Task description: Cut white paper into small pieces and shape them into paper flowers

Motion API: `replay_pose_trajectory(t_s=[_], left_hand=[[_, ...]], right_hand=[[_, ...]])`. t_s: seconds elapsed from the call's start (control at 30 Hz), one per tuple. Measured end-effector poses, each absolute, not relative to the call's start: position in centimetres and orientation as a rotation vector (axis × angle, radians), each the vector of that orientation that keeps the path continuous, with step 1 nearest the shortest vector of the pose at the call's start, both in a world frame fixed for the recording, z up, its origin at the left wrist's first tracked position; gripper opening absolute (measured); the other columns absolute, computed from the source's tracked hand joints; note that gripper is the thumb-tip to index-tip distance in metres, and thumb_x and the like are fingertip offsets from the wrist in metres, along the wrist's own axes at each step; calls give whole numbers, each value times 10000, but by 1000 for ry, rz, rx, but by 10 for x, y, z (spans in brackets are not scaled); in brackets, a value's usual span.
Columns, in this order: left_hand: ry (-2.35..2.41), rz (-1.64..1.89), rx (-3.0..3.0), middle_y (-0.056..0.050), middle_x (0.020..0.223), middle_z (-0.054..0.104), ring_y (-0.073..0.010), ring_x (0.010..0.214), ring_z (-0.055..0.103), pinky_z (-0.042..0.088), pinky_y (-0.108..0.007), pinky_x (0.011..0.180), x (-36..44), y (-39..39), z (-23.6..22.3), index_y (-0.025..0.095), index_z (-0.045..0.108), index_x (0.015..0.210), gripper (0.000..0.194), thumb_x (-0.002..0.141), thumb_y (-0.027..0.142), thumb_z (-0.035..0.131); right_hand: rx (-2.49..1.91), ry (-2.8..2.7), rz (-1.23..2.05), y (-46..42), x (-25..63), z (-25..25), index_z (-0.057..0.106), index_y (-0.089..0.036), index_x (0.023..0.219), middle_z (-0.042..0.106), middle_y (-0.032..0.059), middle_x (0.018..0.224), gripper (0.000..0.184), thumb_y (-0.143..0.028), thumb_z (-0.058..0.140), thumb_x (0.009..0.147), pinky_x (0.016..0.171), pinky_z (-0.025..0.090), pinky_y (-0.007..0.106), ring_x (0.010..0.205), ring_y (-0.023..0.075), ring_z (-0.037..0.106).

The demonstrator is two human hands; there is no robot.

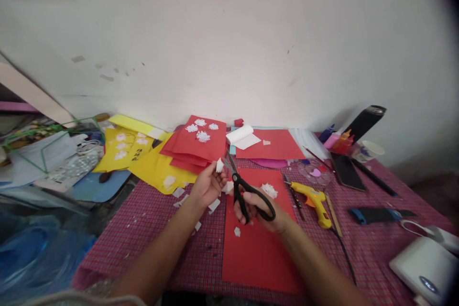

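Note:
My left hand pinches a small piece of white paper, held upright between thumb and fingers. My right hand has its fingers through the black handles of a pair of scissors. The blades are apart and point up toward the white paper, close beside it. Below both hands lies a sheet of red paper. On it are a crumpled white paper flower and a small white scrap.
Red cards with white flowers and yellow cards lie at the back left. A white paper roll rests behind my hands. To the right are a yellow glue gun with its cord, a phone, a cutter knife and a black flask.

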State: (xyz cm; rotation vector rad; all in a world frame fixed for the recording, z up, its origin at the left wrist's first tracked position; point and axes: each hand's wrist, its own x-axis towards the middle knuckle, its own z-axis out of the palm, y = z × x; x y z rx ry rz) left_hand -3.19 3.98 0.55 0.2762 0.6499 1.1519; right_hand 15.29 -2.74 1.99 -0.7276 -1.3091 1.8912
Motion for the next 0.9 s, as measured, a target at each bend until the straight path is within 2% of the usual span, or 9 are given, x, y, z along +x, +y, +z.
replay_pose_trajectory(t_s=[0.27, 0.63, 0.9], left_hand=[[607, 1299, 184, -3, 650, 643, -93, 562, 607, 509, -209, 554, -41, 50, 1, 132, 617, 827, 134, 905, 240, 601], [610, 1301, 241, 4, 646, 626, -81, 547, 586, 503, -209, 547, -37, 45, 6, 125, 623, 863, 133, 910, 246, 595], [658, 1383, 403, 12, 678, 631, -86, 577, 600, 505, -219, 565, -31, 43, -1, 136, 600, 863, 173, 840, 280, 693]], right_hand=[[-685, -1407, 2008, -29, 155, 22, 560, -124, 1137, 685, 59, 681, 473, -513, 594, 869, 393, 365, 171, 526, 149, 639], [-719, -1407, 1947, -28, 154, 22, 574, -123, 1108, 673, 49, 661, 453, -512, 581, 877, 382, 365, 175, 509, 152, 642], [-699, -1372, 1954, -28, 154, 22, 564, -129, 1120, 671, 48, 663, 430, -494, 562, 894, 382, 363, 172, 502, 151, 642]])
